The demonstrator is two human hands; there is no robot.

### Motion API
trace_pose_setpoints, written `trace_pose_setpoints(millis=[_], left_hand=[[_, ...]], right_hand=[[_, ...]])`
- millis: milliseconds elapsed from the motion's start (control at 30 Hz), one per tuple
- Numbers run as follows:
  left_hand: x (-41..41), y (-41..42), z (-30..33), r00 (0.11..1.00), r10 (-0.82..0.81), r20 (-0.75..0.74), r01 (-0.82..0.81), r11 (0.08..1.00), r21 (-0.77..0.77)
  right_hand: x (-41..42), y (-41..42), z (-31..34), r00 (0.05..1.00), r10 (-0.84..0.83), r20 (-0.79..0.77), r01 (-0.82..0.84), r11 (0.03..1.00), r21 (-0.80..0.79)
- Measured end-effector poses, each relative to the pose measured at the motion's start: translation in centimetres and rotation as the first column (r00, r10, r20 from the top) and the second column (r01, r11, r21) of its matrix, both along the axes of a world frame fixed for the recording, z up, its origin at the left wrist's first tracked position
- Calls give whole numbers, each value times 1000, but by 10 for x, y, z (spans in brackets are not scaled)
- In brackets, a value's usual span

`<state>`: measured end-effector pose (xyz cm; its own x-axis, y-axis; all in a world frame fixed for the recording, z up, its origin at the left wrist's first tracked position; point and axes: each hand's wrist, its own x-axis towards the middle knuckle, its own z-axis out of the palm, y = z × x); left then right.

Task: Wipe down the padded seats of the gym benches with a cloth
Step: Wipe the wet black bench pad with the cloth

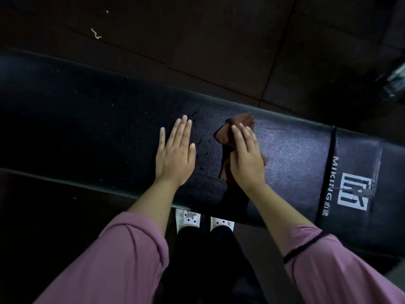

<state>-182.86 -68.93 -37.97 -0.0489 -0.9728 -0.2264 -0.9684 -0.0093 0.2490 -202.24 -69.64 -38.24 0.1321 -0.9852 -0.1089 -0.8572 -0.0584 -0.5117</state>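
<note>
A long black padded gym bench seat [94,128] runs across the view from left to right. My left hand [175,152] lies flat on the padding with its fingers together, holding nothing. To its right, my right hand [246,156] presses flat on a brown cloth [226,133], which is bunched under the palm and sticks out past the fingertips. Small droplets speckle the padding between and left of the hands.
A white logo with lettering [352,189] marks the bench's right end pad. Dark rubber floor tiles [197,40] lie beyond the bench, with a small white scrap [96,34]. My white shoes [188,219] stand close under the near edge.
</note>
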Motion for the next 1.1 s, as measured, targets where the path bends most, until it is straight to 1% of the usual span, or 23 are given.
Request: trace_pose_setpoints(millis=[33, 100, 167, 233, 333, 433, 533, 633, 833, 967, 1033, 1100], left_hand=[[7, 5, 1, 999, 29, 16, -29, 1000, 4], [23, 14, 2, 995, 89, 51, -89, 996, 9], [40, 21, 3, 987, 132, 88, -133, 991, 5], [54, 25, 2, 982, 150, 116, -152, 988, 10], [71, 25, 1, 977, 167, 131, -170, 985, 17], [84, 22, -4, 981, 131, 146, -134, 991, 10], [89, 23, -10, 980, 101, 169, -103, 995, 0], [87, 24, -13, 977, 110, 181, -110, 994, -11], [88, 24, -12, 979, 106, 177, -105, 994, -14], [88, 25, -12, 981, 111, 158, -108, 994, -27], [88, 26, -12, 985, 108, 134, -104, 994, -38], [88, 25, -12, 987, 108, 116, -104, 994, -41]], right_hand=[[4, -2, 2, 995, 97, -6, -97, 995, -8], [16, -5, 0, 953, 295, -72, -298, 954, -32], [29, -8, -3, 901, 407, -152, -418, 907, -49], [38, -12, -7, 877, 435, -206, -457, 886, -76], [49, -17, -10, 864, 447, -232, -488, 858, -161], [58, -22, -12, 836, 488, -249, -538, 819, -200], [66, -28, -12, 809, 523, -269, -578, 791, -200], [81, -36, -14, 788, 538, -300, -601, 779, -179], [115, -72, -18, 781, 532, -327, -603, 780, -170], [114, -101, -18, 788, 530, -314, -595, 785, -170], [99, -108, -20, 824, 473, -312, -541, 821, -184], [76, -107, -20, 888, 350, -297, -415, 889, -193]])
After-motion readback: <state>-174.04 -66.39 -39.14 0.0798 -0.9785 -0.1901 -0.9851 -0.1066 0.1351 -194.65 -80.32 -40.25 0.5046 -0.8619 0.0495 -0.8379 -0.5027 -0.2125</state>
